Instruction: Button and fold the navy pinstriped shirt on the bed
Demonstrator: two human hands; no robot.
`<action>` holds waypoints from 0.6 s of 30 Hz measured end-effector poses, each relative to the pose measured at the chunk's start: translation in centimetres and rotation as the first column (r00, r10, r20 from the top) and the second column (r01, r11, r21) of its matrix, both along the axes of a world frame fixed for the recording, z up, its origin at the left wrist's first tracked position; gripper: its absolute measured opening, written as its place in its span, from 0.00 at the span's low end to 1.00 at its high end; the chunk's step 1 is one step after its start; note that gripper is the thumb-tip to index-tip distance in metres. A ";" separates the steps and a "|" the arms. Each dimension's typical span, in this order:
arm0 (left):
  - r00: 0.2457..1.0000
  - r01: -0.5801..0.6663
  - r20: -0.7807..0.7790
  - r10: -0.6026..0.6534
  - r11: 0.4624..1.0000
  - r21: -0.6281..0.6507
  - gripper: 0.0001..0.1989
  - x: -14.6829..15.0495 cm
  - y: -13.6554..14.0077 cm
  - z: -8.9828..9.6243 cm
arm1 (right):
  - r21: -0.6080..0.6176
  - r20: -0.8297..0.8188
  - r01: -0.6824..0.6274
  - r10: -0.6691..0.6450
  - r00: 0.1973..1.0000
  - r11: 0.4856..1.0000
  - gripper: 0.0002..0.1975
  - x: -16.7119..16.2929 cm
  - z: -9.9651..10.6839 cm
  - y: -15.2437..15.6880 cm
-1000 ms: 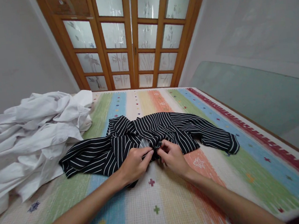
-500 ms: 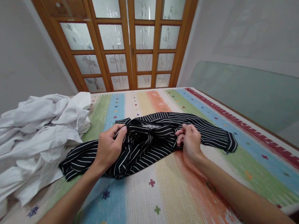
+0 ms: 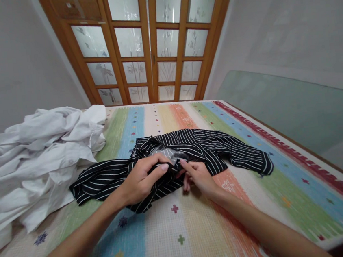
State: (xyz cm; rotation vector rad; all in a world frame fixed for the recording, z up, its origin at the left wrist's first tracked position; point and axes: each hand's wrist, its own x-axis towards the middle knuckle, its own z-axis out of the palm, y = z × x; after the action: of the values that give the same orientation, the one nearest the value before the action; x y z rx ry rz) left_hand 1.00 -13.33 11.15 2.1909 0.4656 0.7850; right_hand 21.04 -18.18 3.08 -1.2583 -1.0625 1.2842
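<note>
A black shirt with white stripes (image 3: 177, 140) lies crumpled across the table, one sleeve stretching left and the other right. My left hand (image 3: 144, 178) pinches its dark edge near the middle, thumb and fingers closed on the cloth. Close beside it, my right hand (image 3: 198, 177) also pinches the same edge between thumb and forefinger, its other fingers curled beneath. Behind the fingers, the paler grey inside of the shirt shows through an opening. Folds hide part of the gripped cloth.
White clothes (image 3: 48, 153) are heaped at the left. A colourful striped cloth (image 3: 164, 235) covers the table. Wooden doors with glass panes (image 3: 152, 61) stand beyond the far edge, and a pale green panel (image 3: 279, 101) lines the right wall.
My right hand has moved left and my left hand slightly right and down, so they are now close together on the shirt's edge. More of the grey inside shows.
</note>
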 end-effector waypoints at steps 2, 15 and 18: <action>0.991 0.071 -0.112 -0.073 0.997 -0.020 0.12 -0.1 -0.1 0.0 | -0.002 -0.021 -0.006 0.006 1.000 1.000 0.24 0.1 -0.2 0.1; 0.918 -0.111 -0.329 0.222 0.939 0.325 0.17 1.5 0.0 -3.6 | 0.165 0.007 -0.059 0.058 0.998 0.985 0.16 0.2 0.7 -0.6; 0.958 -0.054 -0.261 0.123 0.966 0.254 0.10 1.7 0.4 -4.0 | 0.178 0.036 -0.020 0.014 0.999 0.984 0.15 0.1 0.8 -0.7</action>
State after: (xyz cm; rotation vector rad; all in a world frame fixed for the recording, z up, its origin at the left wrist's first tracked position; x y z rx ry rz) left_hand 2.65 -12.95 7.15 2.5413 0.6384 0.6124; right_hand 21.18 -18.89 3.89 -1.1414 -1.1878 1.1564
